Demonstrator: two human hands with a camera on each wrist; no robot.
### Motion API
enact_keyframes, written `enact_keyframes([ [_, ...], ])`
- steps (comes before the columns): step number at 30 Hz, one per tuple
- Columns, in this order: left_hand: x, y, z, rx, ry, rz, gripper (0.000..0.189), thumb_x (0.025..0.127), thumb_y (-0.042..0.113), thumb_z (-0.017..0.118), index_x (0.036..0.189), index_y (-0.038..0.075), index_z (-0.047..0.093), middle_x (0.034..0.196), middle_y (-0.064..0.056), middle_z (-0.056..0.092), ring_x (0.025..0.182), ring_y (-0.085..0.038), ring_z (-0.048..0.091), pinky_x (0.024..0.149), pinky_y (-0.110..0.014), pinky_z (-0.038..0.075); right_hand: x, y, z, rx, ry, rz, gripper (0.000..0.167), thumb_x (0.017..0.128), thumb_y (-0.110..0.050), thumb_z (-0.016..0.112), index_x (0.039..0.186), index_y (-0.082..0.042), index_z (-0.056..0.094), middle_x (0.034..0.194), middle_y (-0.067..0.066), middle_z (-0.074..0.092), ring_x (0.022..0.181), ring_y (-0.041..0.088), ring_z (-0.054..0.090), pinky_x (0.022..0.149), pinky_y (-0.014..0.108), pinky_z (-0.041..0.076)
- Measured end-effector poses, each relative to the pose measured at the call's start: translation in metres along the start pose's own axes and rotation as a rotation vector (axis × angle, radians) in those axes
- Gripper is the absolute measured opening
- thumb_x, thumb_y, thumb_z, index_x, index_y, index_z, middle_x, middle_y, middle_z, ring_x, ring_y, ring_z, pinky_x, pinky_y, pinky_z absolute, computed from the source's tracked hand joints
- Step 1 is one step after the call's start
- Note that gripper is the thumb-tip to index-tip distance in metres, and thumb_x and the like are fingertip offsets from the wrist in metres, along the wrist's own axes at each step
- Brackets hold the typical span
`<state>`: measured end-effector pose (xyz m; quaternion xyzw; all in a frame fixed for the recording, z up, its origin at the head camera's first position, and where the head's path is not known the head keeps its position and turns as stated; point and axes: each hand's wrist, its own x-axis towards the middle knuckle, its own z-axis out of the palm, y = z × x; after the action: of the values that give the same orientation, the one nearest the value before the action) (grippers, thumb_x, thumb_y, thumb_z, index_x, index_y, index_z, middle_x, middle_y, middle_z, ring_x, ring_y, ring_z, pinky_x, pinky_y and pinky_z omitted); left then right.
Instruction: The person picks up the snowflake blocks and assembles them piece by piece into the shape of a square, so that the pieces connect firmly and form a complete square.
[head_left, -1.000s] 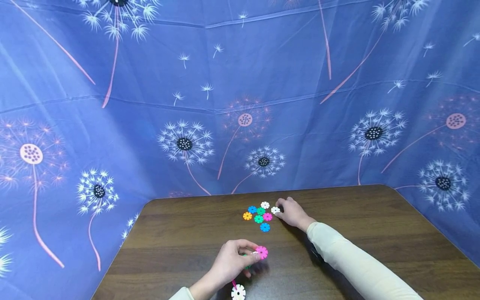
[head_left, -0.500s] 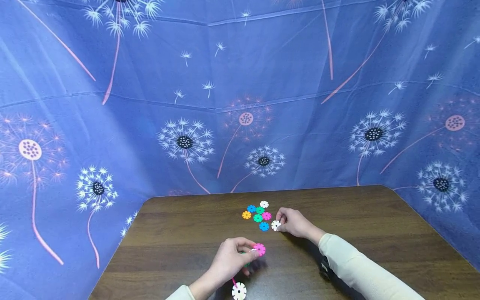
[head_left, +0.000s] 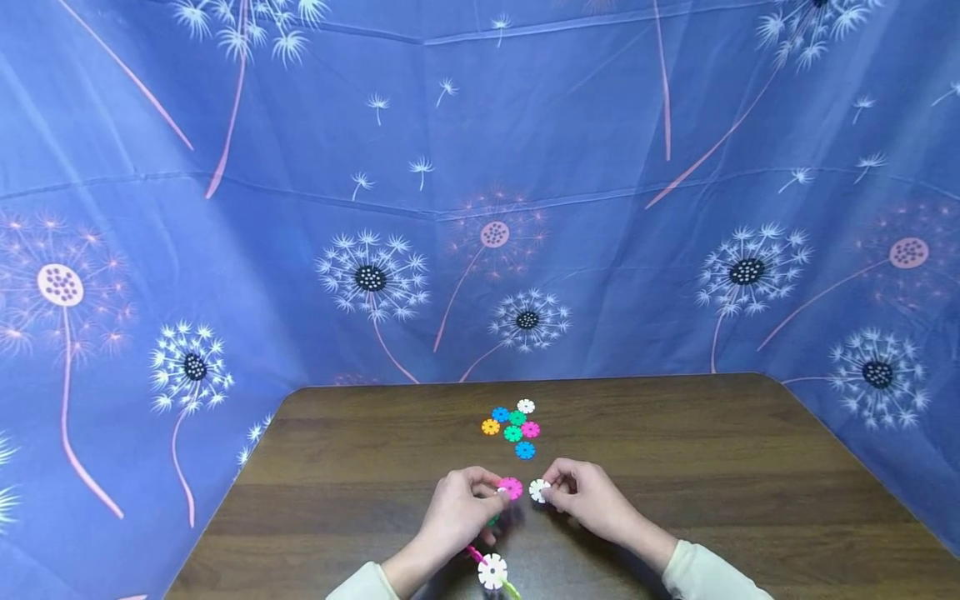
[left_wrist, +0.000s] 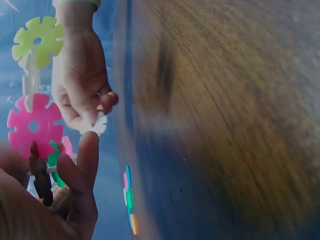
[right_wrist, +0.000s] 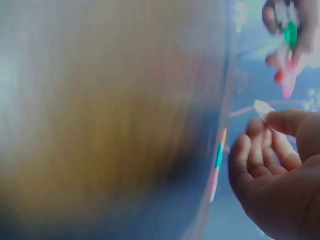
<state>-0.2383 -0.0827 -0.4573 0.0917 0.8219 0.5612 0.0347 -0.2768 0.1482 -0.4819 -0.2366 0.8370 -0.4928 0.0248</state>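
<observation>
My left hand (head_left: pixel 457 510) grips a chain of interlocking notched plastic discs. A pink disc (head_left: pixel 512 488) forms the end that sticks out past the fingertips. Below the hand dangle a white disc (head_left: pixel 492 572) and a yellow-green disc (left_wrist: pixel 39 42); another pink disc (left_wrist: pixel 46 120) and a green disc (left_wrist: pixel 56 167) show in the left wrist view. Between thumb and fingers, my right hand (head_left: pixel 596 500) pinches a single white disc (head_left: pixel 537 491). That disc is held level with the pink end disc, a small gap apart. The palm hides part of the chain.
Several loose discs lie grouped flat on the brown wooden table (head_left: pixel 360 467) beyond the hands, among them an orange disc (head_left: pixel 491 427), a blue disc (head_left: pixel 525 450) and a white disc (head_left: pixel 526 407). Behind the table hangs a blue dandelion-print cloth (head_left: pixel 600 150).
The right hand has brought the white disc from beside the loose group toward me and left, close to the chain. The left hand has shifted only slightly, still gripping the chain.
</observation>
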Motion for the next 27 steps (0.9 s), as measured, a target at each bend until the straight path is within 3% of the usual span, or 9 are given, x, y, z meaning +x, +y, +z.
enact_keyframes([
  [5, 0.002, 0.002, 0.000, -0.002, 0.035, -0.023, 0.021, 0.086, 0.018, 0.076, 0.102, 0.006, 0.071, 0.078, -0.005, 0.074, 0.042, -0.017, 0.063, 0.039, -0.029, 0.049, -0.006, -0.010, 0.013, -0.028, 0.123, -0.092, 0.012, 0.088, -0.004, 0.076, 0.085, -0.013, 0.068, 0.068, -0.011, 0.058, 0.059, 0.001, 0.052, 0.052, 0.022, 0.046],
  [9, 0.002, 0.003, 0.000, -0.001, 0.060, -0.018, 0.021, 0.087, 0.021, 0.078, 0.099, 0.005, 0.070, 0.077, -0.005, 0.074, 0.042, -0.017, 0.062, 0.040, -0.031, 0.051, -0.006, -0.015, 0.019, -0.028, 0.171, -0.119, 0.017, 0.086, -0.001, 0.076, 0.082, -0.015, 0.068, 0.069, -0.013, 0.060, 0.060, 0.001, 0.054, 0.051, 0.022, 0.048],
  [19, 0.002, 0.005, 0.002, 0.026, 0.101, -0.010, 0.017, 0.087, 0.016, 0.076, 0.097, 0.005, 0.069, 0.076, -0.004, 0.073, 0.041, -0.013, 0.061, 0.038, -0.030, 0.050, -0.007, -0.023, 0.028, -0.062, 0.225, -0.219, 0.027, 0.080, 0.006, 0.075, 0.078, -0.019, 0.065, 0.071, -0.015, 0.055, 0.060, -0.002, 0.050, 0.048, 0.021, 0.046],
  [27, -0.003, 0.009, 0.005, 0.151, 0.098, 0.033, 0.011, 0.085, 0.014, 0.074, 0.092, 0.016, 0.065, 0.078, 0.005, 0.074, 0.041, -0.012, 0.061, 0.046, -0.027, 0.045, -0.009, -0.024, 0.033, -0.064, 0.232, -0.283, 0.029, 0.078, 0.010, 0.074, 0.078, -0.017, 0.063, 0.073, -0.015, 0.054, 0.060, -0.004, 0.050, 0.047, 0.022, 0.047],
])
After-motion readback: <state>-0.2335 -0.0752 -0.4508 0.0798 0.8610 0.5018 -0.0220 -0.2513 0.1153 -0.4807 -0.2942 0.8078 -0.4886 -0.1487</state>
